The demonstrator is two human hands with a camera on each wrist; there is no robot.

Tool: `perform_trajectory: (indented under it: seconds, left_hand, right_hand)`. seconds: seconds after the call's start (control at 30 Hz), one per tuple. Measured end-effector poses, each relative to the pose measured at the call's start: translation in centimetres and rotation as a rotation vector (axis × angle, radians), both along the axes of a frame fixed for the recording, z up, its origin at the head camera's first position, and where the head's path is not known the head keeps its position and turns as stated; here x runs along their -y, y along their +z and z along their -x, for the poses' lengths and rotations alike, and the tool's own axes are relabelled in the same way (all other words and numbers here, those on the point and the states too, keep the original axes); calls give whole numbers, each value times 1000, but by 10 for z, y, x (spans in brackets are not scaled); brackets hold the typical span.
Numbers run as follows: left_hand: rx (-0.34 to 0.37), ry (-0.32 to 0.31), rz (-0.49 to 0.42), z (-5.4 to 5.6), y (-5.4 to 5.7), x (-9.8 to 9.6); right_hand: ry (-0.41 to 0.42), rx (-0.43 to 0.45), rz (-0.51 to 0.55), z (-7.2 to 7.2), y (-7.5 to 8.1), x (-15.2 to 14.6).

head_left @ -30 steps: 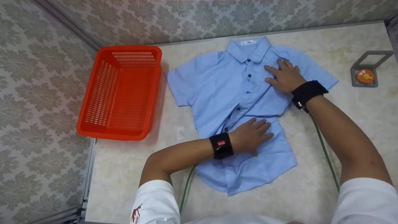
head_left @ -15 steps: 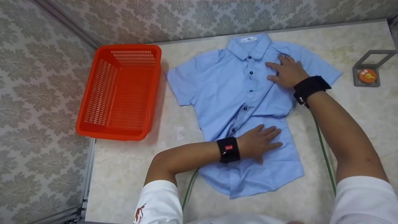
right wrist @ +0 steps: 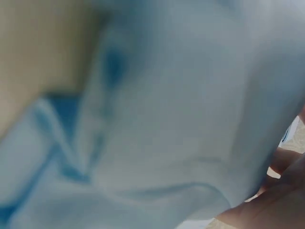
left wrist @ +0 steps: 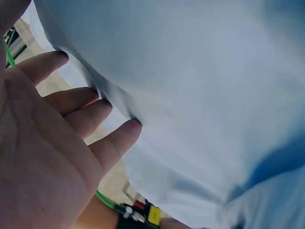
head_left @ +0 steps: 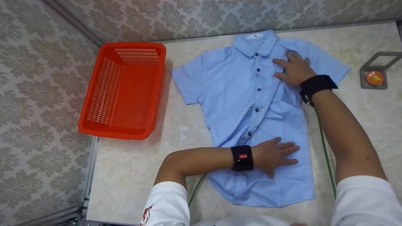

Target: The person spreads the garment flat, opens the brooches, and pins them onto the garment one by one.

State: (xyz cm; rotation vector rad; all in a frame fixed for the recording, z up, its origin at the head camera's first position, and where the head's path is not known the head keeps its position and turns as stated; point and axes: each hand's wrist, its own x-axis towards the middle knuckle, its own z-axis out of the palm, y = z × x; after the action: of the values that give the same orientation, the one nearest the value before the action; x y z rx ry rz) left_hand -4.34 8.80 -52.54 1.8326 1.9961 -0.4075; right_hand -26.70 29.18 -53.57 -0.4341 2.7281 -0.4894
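Note:
A light blue short-sleeved shirt (head_left: 229, 91) lies front up on the table, collar toward the wall, dark buttons down its middle. My left hand (head_left: 274, 156) rests with spread fingers on the lower front, near the hem. In the left wrist view, the fingertips (left wrist: 131, 126) press against the cloth. Higher up, my right hand (head_left: 295, 69) lies spread on the chest beside the right-hand sleeve. The right wrist view shows part of the right hand (right wrist: 271, 200) at its edge, with blurred cloth filling most of it. Creases run slantwise from the chest to the lower buttons.
A red-orange plastic basket (head_left: 132, 94) stands left of the shirt. At the far right is a small grey hinged case (head_left: 373, 78) with an orange round piece inside. Green cables (head_left: 326, 150) trail from both wristbands. A patterned wall (head_left: 213, 18) borders the table's back.
The left hand has slid right and toward the person, drawing the lower front down; the fold across the waist has flattened and the hem sits lower. The right hand stays on the chest.

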Motion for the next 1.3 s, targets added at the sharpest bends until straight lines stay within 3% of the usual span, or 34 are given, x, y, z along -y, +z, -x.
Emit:
perform_trajectory:
  seconds: [0.33, 0.63, 0.9, 1.0, 1.1, 1.2, 1.3]
  left_hand:
    - [-8, -66, 12, -17, -3, -16]
    - [-59, -63, 43, -27, -4, -39]
    - [-91, -58, -38, -31, -6, -56]
    - [-69, -45, -26, -28, -1, -48]
    - [-7, -1, 10, -20, 12, -27]
    - [69, 88, 4, -6, 28, 5]
    - [119, 235, -85, 15, 39, 45]
  right_hand:
    - [11, 19, -1, 5, 3, -5]
    - [-61, 31, 1, 8, 7, 6]
    - [-109, 13, 10, 8, -1, 17]
    - [-119, 20, 32, 8, -5, 17]
    - [-98, 29, 32, 8, -7, 16]
    - [-74, 37, 28, 7, -6, 14]
    - [-69, 37, 25, 7, -3, 11]
